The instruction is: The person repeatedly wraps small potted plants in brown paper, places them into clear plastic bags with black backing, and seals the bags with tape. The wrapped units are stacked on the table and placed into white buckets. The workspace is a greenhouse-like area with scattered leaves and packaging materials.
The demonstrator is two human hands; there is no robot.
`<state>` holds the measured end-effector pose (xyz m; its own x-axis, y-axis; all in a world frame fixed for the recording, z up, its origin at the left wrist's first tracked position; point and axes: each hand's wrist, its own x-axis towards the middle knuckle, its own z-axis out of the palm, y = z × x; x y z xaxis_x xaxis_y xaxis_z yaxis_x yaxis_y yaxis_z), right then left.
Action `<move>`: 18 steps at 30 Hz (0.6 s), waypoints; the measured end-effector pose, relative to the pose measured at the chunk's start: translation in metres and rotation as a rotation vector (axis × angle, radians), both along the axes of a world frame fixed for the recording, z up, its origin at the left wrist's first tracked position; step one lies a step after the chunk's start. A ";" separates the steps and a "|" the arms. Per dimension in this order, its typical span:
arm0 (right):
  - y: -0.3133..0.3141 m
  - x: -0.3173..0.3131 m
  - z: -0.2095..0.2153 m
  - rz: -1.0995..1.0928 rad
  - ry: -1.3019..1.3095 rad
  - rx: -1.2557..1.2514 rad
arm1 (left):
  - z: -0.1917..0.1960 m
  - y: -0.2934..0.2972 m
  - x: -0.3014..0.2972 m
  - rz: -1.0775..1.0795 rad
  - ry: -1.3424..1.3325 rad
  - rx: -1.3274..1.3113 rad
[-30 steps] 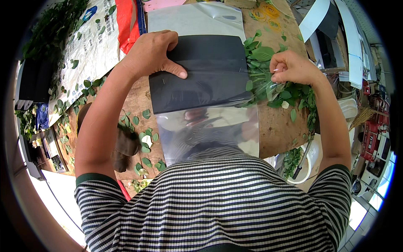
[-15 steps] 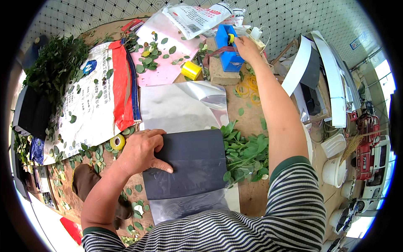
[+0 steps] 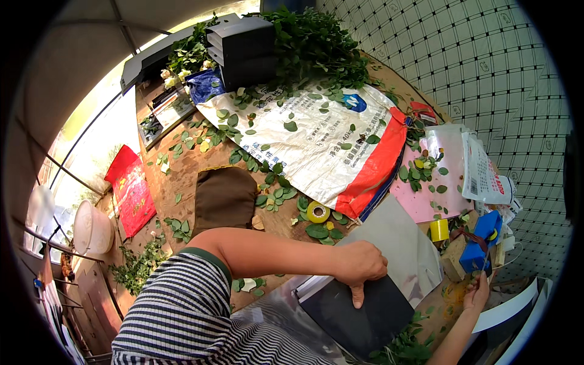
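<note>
On the lower right part of the counter (image 3: 171, 204), we see the dark sheet (image 3: 371, 319) under the left hand (image 3: 364, 264), its thumb resting on top and its other fingers bent, with green leaves (image 3: 401, 350) at the sheet's right side. The blue tape dispenser (image 3: 479, 246) lies just beyond the right hand (image 3: 476, 293), the nearer one, its long axis slanting away rightward; we cannot tell whether either hand's fingers grip anything.
</note>
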<state>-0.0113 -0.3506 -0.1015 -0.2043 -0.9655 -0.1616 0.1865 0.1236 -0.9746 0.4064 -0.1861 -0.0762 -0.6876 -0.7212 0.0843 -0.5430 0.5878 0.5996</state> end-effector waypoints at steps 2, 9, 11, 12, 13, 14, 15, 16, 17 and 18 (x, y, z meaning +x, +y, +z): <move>0.007 -0.020 -0.038 0.026 -0.035 0.134 | 0.002 -0.004 -0.001 0.001 -0.003 0.000; 0.007 -0.013 0.007 0.360 1.174 0.250 | 0.000 -0.006 -0.004 0.008 -0.003 -0.059; 0.045 0.055 0.058 0.716 0.999 0.054 | 0.003 -0.005 -0.005 0.019 -0.010 -0.081; 0.070 0.092 0.079 0.923 0.883 0.119 | 0.003 -0.005 -0.005 0.019 0.011 -0.097; 0.098 0.130 0.095 1.142 0.910 -0.045 | -0.001 -0.005 -0.004 0.051 0.006 -0.083; 0.123 0.159 0.103 1.312 0.988 -0.219 | 0.002 -0.005 -0.005 0.049 0.000 -0.066; 0.141 0.181 0.106 1.483 1.058 -0.412 | 0.005 -0.004 -0.005 0.057 -0.012 -0.053; 0.153 0.194 0.103 1.519 1.194 -0.418 | 0.005 -0.004 -0.008 0.039 -0.017 -0.067; 0.159 0.202 0.099 1.557 1.331 -0.428 | 0.006 -0.005 -0.010 0.029 -0.024 -0.085; 0.160 0.206 0.096 1.525 1.404 -0.386 | 0.007 -0.006 -0.011 0.023 -0.033 -0.103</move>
